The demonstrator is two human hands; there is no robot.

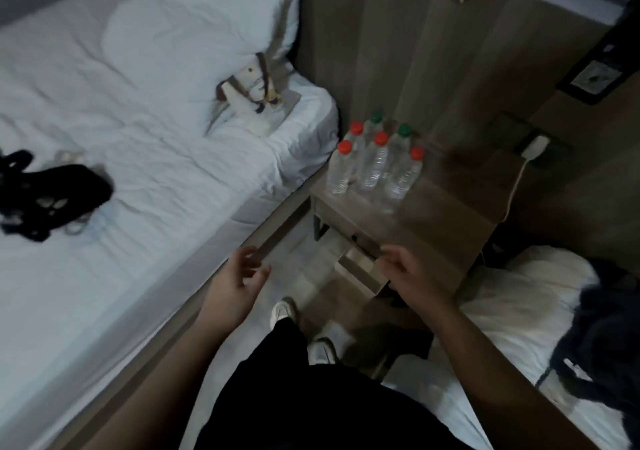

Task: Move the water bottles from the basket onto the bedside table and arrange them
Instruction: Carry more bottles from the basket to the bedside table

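Several clear water bottles (pixel 375 162) with red and green caps stand upright in two rows on the left part of the wooden bedside table (pixel 446 200). A cream fabric basket (pixel 254 100) with brown handles rests on the bed corner beside the table. My left hand (pixel 239 276) hovers open over the floor by the bed edge, holding nothing. My right hand (pixel 407 269) is at the front of the table, fingers curled near the partly pulled-out drawer (pixel 360 268); its contact with the drawer is unclear.
The white bed (pixel 104 138) with a pillow fills the left, with black clothing (pixel 52 193) on it. A charger (pixel 535 146) is plugged in behind the table, its cable hanging down. A second white bed with a dark bag (pixel 609 339) is at the right.
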